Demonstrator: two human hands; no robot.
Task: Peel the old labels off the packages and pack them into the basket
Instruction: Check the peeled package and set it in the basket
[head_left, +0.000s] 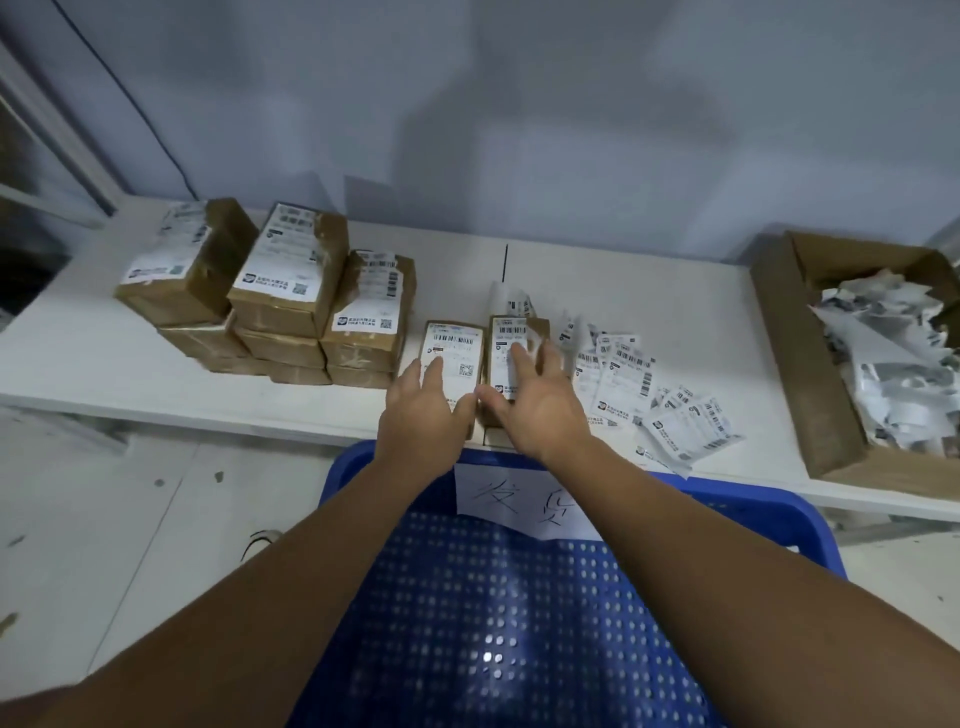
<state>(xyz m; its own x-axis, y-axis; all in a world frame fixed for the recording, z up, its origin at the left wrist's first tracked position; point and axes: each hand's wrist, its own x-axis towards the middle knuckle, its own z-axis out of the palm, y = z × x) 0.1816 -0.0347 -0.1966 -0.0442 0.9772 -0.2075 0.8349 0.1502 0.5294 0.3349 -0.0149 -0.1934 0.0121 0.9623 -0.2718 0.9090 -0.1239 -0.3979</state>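
Stack of labelled packages (291, 291) at counter (649, 291) left, awaiting peeling. Left hand (426, 410) flat, fingers straight, on one package (453, 349); right hand (540, 410) likewise flat on its neighbour (511, 338), steadying both. Long axes point away. Peeled labels (649, 395) right; basket (519, 623) below.

Wall (519, 104): plain, pale grey-blue, with soft shadows. A dark cable (130, 104) runs diagonally down it at left. Surface (649, 291): white, set against the wall, with a seam (506, 262) near the middle. Floor (104, 519): pale, scuffed, with scattered debris. Lighting: dim.
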